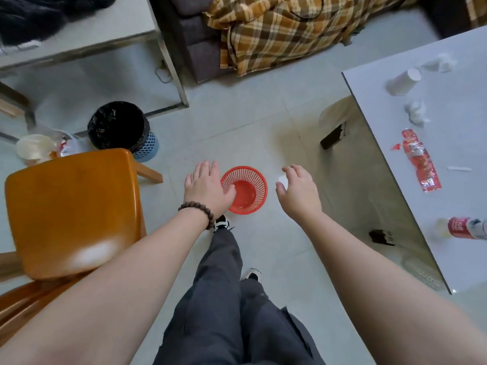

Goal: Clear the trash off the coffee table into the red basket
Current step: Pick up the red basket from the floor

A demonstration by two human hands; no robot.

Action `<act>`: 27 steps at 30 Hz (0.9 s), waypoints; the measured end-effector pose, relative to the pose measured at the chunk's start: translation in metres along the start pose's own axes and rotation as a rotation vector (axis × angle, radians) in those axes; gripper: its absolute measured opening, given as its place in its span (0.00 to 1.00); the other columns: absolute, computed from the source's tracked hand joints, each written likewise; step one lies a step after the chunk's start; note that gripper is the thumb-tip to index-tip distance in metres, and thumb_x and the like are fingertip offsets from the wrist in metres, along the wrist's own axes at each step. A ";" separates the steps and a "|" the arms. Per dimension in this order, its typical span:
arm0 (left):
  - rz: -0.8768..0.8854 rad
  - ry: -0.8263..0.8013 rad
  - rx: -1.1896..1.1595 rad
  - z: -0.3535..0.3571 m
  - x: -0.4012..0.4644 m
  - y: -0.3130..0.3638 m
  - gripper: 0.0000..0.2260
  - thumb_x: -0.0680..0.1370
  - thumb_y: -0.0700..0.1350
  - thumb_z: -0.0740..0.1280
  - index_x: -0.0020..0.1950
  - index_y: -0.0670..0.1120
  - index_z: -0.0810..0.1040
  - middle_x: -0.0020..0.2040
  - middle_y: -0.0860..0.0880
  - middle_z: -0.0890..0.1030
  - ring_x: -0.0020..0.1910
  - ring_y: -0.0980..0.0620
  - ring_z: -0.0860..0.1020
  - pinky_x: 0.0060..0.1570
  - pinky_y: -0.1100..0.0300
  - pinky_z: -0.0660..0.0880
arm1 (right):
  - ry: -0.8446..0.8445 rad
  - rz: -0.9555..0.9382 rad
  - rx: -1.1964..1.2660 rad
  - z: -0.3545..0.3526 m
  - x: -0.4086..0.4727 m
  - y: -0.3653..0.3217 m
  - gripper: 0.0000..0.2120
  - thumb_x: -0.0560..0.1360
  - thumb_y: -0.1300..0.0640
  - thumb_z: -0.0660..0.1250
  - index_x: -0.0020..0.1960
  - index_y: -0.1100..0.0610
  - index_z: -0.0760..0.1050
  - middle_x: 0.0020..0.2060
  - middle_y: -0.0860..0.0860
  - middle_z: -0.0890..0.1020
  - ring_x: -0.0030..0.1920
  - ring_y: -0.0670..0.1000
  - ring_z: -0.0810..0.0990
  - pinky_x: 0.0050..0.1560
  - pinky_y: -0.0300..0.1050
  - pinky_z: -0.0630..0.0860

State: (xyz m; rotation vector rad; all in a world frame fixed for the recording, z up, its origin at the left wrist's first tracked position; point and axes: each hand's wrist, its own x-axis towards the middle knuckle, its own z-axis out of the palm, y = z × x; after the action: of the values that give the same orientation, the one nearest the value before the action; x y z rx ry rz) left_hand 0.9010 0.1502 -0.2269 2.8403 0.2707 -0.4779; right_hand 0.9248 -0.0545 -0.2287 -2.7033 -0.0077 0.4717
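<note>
The red basket (247, 191) stands on the floor in front of my feet. My left hand (207, 187) hovers over its left rim, fingers spread, holding nothing. My right hand (299, 192) is just right of the basket, with its fingers curled on a small white crumpled tissue (282, 179). On the coffee table (463, 196) at the right lie a tipped paper cup (403, 81), two crumpled tissues (440, 63) (416, 111), a red wrapper (420, 160), a thin white stick (459, 168) and a bottle with a red label (466, 228).
An orange wooden chair (71, 206) stands close on my left. Behind it are a bin with a black liner (122, 127) and a bowl with bags (35, 150) on the floor. A sofa with a plaid blanket (276, 30) and another table (105, 30) stand at the back.
</note>
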 end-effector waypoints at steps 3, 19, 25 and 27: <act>-0.004 -0.042 -0.018 0.014 0.043 -0.008 0.32 0.75 0.57 0.58 0.74 0.43 0.57 0.75 0.44 0.57 0.73 0.47 0.53 0.70 0.48 0.50 | -0.041 0.040 0.006 0.019 0.037 -0.002 0.21 0.78 0.54 0.59 0.69 0.60 0.67 0.70 0.56 0.68 0.71 0.56 0.62 0.70 0.51 0.61; -0.056 -0.289 -0.011 0.230 0.203 -0.052 0.35 0.74 0.55 0.60 0.75 0.45 0.49 0.76 0.43 0.54 0.74 0.46 0.51 0.71 0.50 0.51 | -0.340 0.136 -0.055 0.228 0.179 0.096 0.27 0.77 0.53 0.60 0.73 0.59 0.59 0.73 0.59 0.61 0.74 0.57 0.57 0.73 0.51 0.56; -0.131 -0.355 -0.009 0.332 0.230 -0.069 0.37 0.74 0.55 0.62 0.75 0.45 0.46 0.75 0.42 0.53 0.74 0.45 0.52 0.71 0.49 0.54 | -0.377 0.221 -0.058 0.318 0.201 0.151 0.35 0.76 0.51 0.63 0.76 0.52 0.47 0.76 0.56 0.55 0.75 0.56 0.54 0.73 0.53 0.56; -0.201 -0.372 -0.057 0.353 0.232 -0.073 0.38 0.74 0.54 0.63 0.75 0.45 0.45 0.75 0.42 0.54 0.73 0.44 0.54 0.70 0.48 0.56 | -0.392 0.265 -0.008 0.338 0.202 0.160 0.37 0.76 0.52 0.64 0.76 0.50 0.45 0.76 0.56 0.55 0.75 0.57 0.56 0.71 0.55 0.60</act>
State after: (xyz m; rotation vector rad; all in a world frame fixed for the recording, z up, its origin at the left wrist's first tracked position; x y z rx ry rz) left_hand 0.9954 0.1565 -0.6444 2.6123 0.4875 -1.0048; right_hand 0.9953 -0.0589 -0.6474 -2.5844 0.2422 1.0753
